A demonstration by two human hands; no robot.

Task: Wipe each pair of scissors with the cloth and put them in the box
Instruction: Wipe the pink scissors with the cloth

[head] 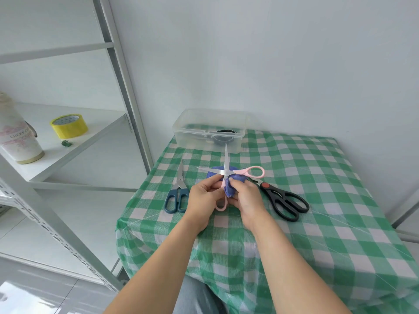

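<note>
The pink-handled scissors (249, 171) are spread wide open above the table's middle, one blade pointing up, the other to the left. My left hand (204, 198) pinches the lower pink handle. My right hand (246, 199) holds the purple-blue cloth (231, 185) against the scissors near the pivot. Blue-handled scissors (178, 196) lie on the table to the left of my hands. Black-handled scissors (283, 200) lie to the right. The clear plastic box (208, 132) stands open at the table's far edge with a dark item inside.
The table wears a green and white checked cloth (317, 211) and stands against a white wall. A metal shelf unit (68, 137) at the left holds a yellow tape roll (69, 126) and a white bottle (18, 134).
</note>
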